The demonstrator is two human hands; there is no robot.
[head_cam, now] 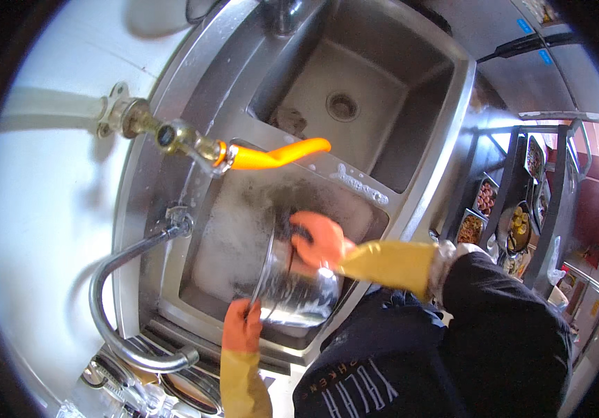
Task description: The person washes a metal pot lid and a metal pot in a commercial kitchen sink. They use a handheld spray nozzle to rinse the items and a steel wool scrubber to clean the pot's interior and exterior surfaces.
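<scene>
Both my hands wear rubber gloves with orange hands and yellow cuffs. My left hand grips the rim of a shiny metal pot or bowl, which is tipped on its side over the near sink basin. My right hand, slightly blurred, is curled at the vessel's far end. Something dark shows between its thumb and fingers; I cannot tell whether it is a scrubber or part of the vessel. Cloudy, greyish, soapy water lies in this basin.
A brass wall tap with an orange hose reaches over the divider, where foam sits. Beyond is a second basin with a drain. A curved metal spout stands left, above stacked metalware. Food trays stand right.
</scene>
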